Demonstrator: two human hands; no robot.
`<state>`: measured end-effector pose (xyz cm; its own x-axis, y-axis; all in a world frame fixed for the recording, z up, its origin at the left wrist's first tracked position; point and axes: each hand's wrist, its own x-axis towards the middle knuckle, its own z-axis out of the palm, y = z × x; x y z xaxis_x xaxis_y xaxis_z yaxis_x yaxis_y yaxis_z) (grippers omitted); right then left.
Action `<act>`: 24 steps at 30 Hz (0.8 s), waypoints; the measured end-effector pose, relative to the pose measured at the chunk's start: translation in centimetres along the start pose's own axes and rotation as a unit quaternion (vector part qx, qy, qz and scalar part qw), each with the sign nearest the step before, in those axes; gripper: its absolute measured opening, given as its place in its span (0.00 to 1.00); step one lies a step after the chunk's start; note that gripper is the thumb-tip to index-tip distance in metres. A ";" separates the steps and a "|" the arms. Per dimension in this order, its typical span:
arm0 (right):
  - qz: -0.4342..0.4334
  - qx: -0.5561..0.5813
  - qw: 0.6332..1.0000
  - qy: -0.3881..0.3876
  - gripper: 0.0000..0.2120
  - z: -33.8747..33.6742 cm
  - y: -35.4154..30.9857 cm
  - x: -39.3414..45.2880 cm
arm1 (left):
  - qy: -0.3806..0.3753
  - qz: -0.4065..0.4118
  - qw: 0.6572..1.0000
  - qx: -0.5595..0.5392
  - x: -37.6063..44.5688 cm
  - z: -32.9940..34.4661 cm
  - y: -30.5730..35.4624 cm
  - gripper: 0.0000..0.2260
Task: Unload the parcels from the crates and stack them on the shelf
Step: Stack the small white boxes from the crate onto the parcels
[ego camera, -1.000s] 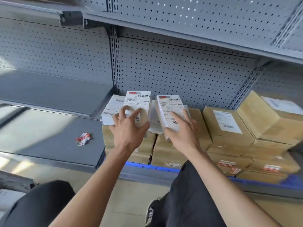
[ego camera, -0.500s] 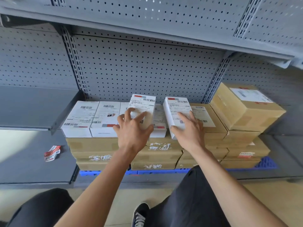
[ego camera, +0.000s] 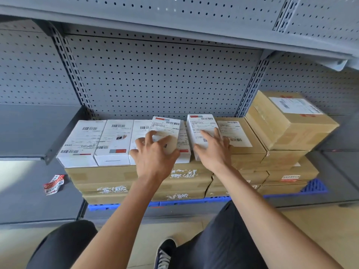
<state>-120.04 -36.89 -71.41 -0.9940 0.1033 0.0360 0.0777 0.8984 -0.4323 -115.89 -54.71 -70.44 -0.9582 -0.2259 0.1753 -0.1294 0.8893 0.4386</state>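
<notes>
My left hand (ego camera: 153,154) grips a small white labelled parcel (ego camera: 167,127), tilted above the row of white parcels (ego camera: 114,140) that lies on the brown carton stack (ego camera: 124,177). My right hand (ego camera: 215,150) grips a second white labelled parcel (ego camera: 200,127) just to the right, over a brown carton (ego camera: 250,144) with a shipping label. Both parcels sit inside the lower bay of the grey pegboard shelf (ego camera: 155,80). No crate is in view.
Larger brown cartons (ego camera: 287,123) are piled at the right on a blue pallet (ego camera: 314,187). A crumpled red-and-white label (ego camera: 53,184) lies on the grey base shelf at the left. A grey shelf board (ego camera: 29,131) juts out at the left. My knees are below.
The view has swung to the right and drawn closer to the shelf bay. Both hands carried their white parcels a little further in over the stack, keeping their hold.
</notes>
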 end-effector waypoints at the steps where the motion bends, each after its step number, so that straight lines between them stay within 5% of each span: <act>1: -0.001 -0.005 1.000 -0.002 0.28 0.0 -0.3 0.2 | -0.001 0.001 1.000 0.003 0.0 0.0 0.0 0.18; 24: -0.062 -0.073 0.995 -0.032 0.29 4.2 1.2 0.7 | -0.013 0.010 1.000 0.002 -0.5 -0.2 0.0 0.19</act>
<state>-120.98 -37.52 -75.70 -0.9992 -0.0347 0.0213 -0.0394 0.9553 -0.2929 -115.39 -54.74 -70.33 -0.9667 -0.1988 0.1611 -0.1122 0.8953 0.4311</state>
